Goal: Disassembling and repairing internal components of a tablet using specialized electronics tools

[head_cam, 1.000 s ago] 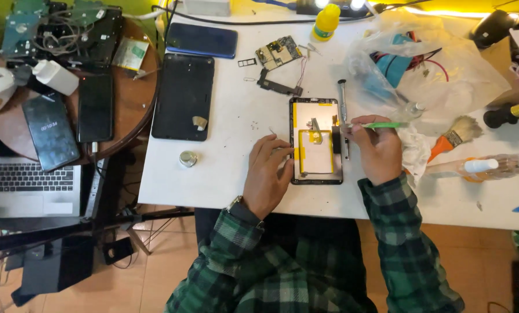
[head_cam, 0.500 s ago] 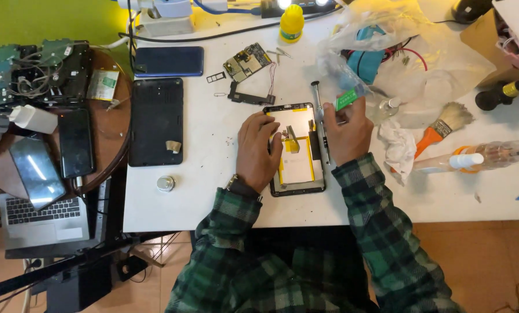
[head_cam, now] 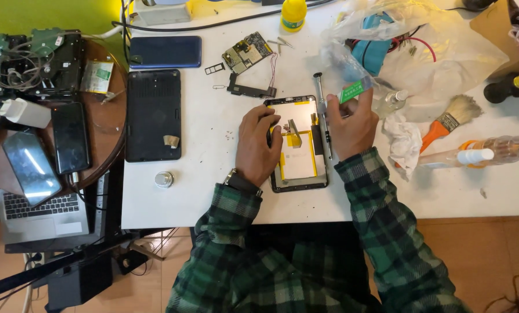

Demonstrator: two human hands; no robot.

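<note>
Where hands (head_cam: 263,142) cover: tablet (head_cam: 299,162) (half hidden)

Both hands (head_cam: 259,142) (head_cam: 352,124) on an opened tablet (head_cam: 299,162), green tool (head_cam: 352,91) in right.

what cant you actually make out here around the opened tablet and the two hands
All in the head view:
- Left edge of the opened black tablet: covered by the left hand.
- Fingertips of the right hand: curled under, so the grip on the small green tool is unclear.
- Blue object in the clear plastic bag: blurred by wrinkled film.
- Yellow bottle: cut off by the top edge.
- Tiny screws on the white table: too small to count.
</note>
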